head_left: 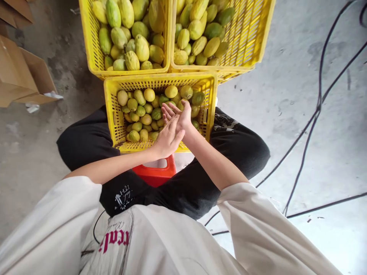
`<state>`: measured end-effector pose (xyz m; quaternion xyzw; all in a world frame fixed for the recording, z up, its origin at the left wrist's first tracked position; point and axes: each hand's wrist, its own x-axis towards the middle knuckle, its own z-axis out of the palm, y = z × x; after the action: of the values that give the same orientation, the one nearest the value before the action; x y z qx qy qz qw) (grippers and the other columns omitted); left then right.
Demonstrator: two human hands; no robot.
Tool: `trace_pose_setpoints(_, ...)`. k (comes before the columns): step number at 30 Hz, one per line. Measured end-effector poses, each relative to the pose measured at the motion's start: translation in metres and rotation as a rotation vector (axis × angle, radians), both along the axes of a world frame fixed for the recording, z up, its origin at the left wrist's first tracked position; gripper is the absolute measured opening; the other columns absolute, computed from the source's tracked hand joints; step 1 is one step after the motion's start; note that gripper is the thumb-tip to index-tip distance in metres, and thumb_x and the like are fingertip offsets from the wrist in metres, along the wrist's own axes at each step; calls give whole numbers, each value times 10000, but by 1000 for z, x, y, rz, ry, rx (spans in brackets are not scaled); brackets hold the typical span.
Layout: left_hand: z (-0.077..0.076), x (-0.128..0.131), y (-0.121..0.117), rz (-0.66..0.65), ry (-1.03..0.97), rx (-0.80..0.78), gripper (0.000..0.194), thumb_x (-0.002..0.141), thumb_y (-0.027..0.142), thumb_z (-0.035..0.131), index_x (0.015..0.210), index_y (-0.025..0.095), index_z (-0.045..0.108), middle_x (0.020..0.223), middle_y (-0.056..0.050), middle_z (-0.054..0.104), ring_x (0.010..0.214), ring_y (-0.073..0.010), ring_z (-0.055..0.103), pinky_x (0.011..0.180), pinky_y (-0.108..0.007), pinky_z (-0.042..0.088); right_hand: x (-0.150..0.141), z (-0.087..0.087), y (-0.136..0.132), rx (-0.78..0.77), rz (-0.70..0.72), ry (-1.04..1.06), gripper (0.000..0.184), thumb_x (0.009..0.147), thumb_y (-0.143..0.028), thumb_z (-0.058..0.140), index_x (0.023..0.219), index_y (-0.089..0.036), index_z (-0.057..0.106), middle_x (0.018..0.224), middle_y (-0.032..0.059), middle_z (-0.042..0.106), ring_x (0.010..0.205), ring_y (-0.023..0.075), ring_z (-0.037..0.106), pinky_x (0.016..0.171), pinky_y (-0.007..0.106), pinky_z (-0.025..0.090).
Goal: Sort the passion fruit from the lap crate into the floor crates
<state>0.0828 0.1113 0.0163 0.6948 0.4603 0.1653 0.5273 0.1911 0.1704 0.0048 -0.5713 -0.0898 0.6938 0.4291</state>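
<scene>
My left hand (168, 138) lies flat against my right hand (183, 116), the two touching over the front right part of the near yellow crate (160, 79). The fingers of both hands are stretched out, and nothing shows between them. Below and around them, many oval green-yellow fruits (140, 97) lie in that crate. My hands hide some of the fruit on the right side. The crate stands between my legs.
Behind it are a left yellow crate (88, 57) and a right yellow crate (243, 38), both holding larger fruits. A red stool (155, 175) is under me. Cardboard boxes (17, 72) stand at left; black cables (318, 107) cross the concrete floor at right.
</scene>
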Motion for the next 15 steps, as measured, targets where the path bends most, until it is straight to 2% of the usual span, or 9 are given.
trace_pose_setpoints(2, 3, -6, -7, -79, 2, 68, 852, 1081, 672, 440, 1793, 224, 307, 1868, -204, 381, 1786, -329, 272, 1462, -646, 245, 6, 12, 0, -97, -94, 133, 418, 989, -718, 578, 1054, -315, 673, 1224, 71, 851, 1442, 299, 715, 1147, 509, 647)
trace_pose_setpoints(3, 5, -10, -9, -120, 10, 114, 903, 1058, 684, 493, 1805, 221, 284, 1879, -206, 354, 1796, -331, 234, 1470, -649, 218, 9, 21, -1, -103, -92, 208, 424, 987, -719, 581, 1074, -317, 679, 1241, 64, 848, 1443, 290, 707, 1169, 500, 631)
trace_pose_setpoints(6, 8, -20, -16, -253, 58, 234, 1098, 950, 697, 681, 1824, 184, 258, 1898, -234, 278, 1805, -386, 155, 1475, -690, 152, 14, 46, -6, -26, 29, 350, 424, 980, -681, 620, 1178, -320, 723, 1317, 53, 831, 1459, 291, 683, 1207, 511, 597)
trace_pose_setpoints(8, 8, -27, -19, -341, 91, 297, 1151, 902, 651, 762, 1826, 171, 273, 1898, -238, 268, 1796, -432, 148, 1462, -730, 137, 17, 59, -10, 8, 108, 383, 447, 990, -674, 615, 1237, -322, 740, 1364, 55, 813, 1460, 295, 682, 1216, 521, 587)
trace_pose_setpoints(11, 3, -38, -21, -470, 119, 423, 1056, 926, 538, 770, 1823, 207, 322, 1892, -197, 305, 1780, -442, 209, 1444, -728, 211, 21, 64, -15, -5, 170, 412, 503, 1000, -710, 596, 1304, -338, 743, 1417, 51, 794, 1427, 292, 707, 1212, 521, 588)
trace_pose_setpoints(15, -2, -52, -14, -648, 175, 621, 857, 1014, 352, 711, 1805, 246, 398, 1837, -154, 445, 1737, -376, 381, 1429, -617, 327, 26, 56, -23, 48, 169, 512, 594, 996, -753, 567, 1399, -338, 702, 1487, 48, 766, 1389, 292, 726, 1257, 528, 540)
